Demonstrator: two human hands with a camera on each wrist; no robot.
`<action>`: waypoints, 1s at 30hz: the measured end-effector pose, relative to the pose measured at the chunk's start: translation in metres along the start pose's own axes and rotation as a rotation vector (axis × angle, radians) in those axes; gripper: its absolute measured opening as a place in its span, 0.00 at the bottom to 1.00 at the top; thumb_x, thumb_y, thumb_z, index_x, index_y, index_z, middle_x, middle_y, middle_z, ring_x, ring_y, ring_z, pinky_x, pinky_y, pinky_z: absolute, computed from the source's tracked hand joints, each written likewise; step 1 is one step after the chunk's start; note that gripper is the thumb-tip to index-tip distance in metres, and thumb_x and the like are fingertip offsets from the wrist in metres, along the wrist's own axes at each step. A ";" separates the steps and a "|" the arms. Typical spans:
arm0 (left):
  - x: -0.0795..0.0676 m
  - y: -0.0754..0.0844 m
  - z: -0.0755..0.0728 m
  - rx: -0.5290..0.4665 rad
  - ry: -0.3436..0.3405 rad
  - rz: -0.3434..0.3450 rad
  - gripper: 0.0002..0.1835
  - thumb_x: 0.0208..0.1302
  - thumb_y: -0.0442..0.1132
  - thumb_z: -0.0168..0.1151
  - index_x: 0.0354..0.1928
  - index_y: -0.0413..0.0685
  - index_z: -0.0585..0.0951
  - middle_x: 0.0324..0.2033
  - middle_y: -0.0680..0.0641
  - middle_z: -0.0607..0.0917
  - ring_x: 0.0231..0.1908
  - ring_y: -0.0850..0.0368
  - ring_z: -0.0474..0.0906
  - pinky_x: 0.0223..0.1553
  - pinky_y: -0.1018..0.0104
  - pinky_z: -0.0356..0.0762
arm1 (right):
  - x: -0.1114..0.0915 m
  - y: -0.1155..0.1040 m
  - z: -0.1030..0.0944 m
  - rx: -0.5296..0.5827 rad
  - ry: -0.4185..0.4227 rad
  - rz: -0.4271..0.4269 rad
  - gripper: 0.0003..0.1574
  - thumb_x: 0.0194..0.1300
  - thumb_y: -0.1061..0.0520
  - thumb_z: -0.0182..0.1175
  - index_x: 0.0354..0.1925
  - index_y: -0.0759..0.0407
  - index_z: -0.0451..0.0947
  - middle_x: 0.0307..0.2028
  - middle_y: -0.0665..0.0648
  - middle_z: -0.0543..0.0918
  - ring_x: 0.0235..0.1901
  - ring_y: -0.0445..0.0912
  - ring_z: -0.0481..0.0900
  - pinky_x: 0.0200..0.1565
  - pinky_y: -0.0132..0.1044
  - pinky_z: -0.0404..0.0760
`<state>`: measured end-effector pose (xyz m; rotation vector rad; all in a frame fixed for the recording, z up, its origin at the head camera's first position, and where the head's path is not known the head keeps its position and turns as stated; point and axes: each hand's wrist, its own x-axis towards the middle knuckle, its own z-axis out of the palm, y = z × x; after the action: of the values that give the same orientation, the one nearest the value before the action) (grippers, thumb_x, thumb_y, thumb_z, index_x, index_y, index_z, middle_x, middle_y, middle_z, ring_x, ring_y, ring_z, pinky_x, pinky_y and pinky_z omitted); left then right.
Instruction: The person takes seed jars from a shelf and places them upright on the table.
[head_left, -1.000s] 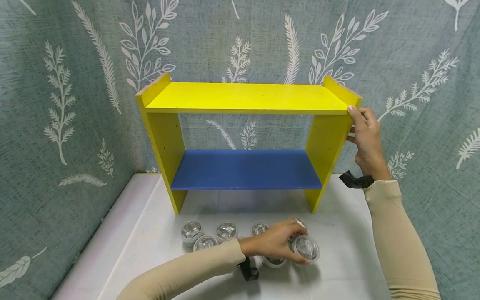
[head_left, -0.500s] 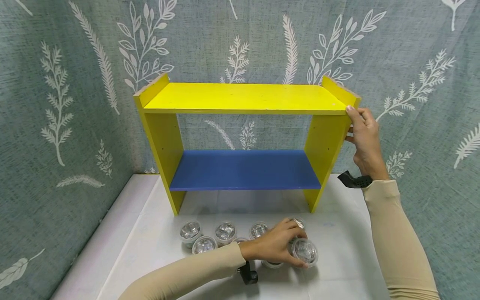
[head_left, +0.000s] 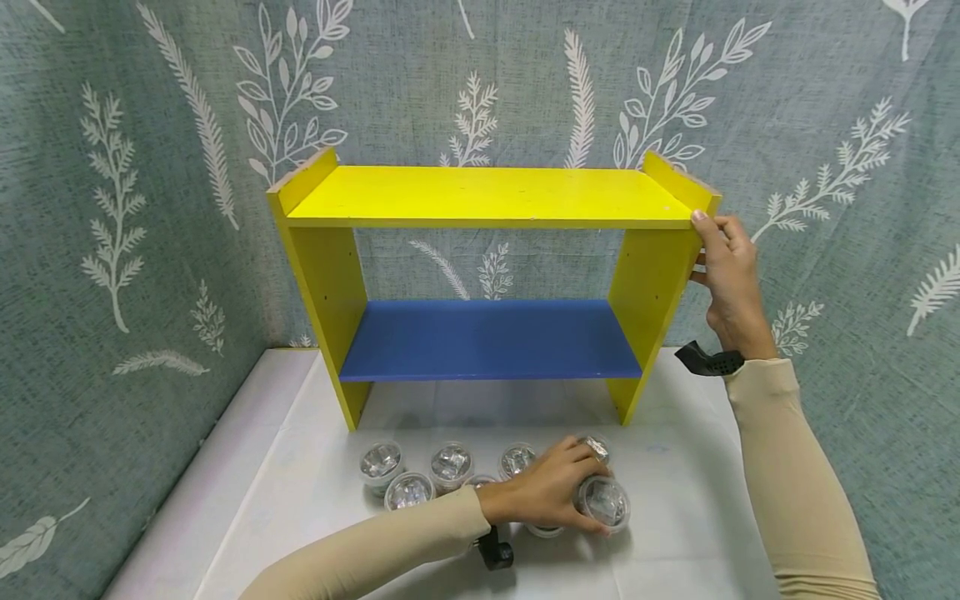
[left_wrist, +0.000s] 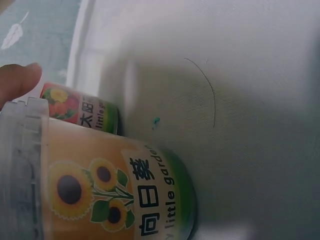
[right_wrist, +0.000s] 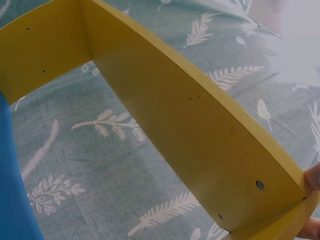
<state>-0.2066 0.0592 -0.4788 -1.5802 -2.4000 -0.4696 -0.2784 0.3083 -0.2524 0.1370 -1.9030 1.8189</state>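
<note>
My left hand, crossing to the right, holds a clear-lidded plastic cup at the right end of a group of similar cups, its thumb along the near side. In the left wrist view the thumb lies beside a cup with a red flower label. Close to that camera stands a cup with a sunflower label. My right hand grips the upper right corner of a yellow shelf unit, thumb on the front edge and fingers behind the side panel.
More lidded cups, such as the far left cup and the back right cup, stand on the white table before the unit. A blue middle shelf spans it. Patterned cloth hangs behind and at the sides.
My left hand and the cup it holds have shifted slightly left, and its fingers now cover less of the back right cup. The right hand keeps its grip on the shelf unit.
</note>
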 end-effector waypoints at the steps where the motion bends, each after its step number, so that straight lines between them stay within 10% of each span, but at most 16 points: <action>1: 0.000 0.000 0.000 0.004 0.000 -0.003 0.36 0.51 0.67 0.77 0.55 0.53 0.83 0.51 0.56 0.82 0.51 0.62 0.72 0.57 0.76 0.67 | 0.000 0.000 0.000 0.005 0.000 0.002 0.24 0.71 0.34 0.61 0.52 0.49 0.76 0.47 0.54 0.80 0.42 0.49 0.76 0.42 0.39 0.77; 19: -0.009 -0.006 -0.011 -0.044 -0.024 -0.073 0.38 0.52 0.67 0.76 0.60 0.52 0.82 0.51 0.54 0.81 0.46 0.64 0.65 0.48 0.78 0.63 | 0.005 0.004 0.001 0.038 -0.006 -0.005 0.21 0.72 0.37 0.62 0.51 0.49 0.76 0.46 0.54 0.80 0.40 0.48 0.75 0.39 0.36 0.78; 30: -0.022 -0.036 -0.070 -0.102 0.073 -0.103 0.23 0.67 0.56 0.69 0.54 0.49 0.84 0.48 0.50 0.81 0.47 0.59 0.74 0.48 0.68 0.74 | 0.010 -0.002 -0.009 -0.026 -0.017 -0.024 0.20 0.73 0.37 0.60 0.52 0.48 0.75 0.47 0.54 0.78 0.42 0.47 0.76 0.38 0.34 0.78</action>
<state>-0.2298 0.0004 -0.4272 -1.4575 -2.4460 -0.6674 -0.2837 0.3195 -0.2468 0.1670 -1.9273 1.7822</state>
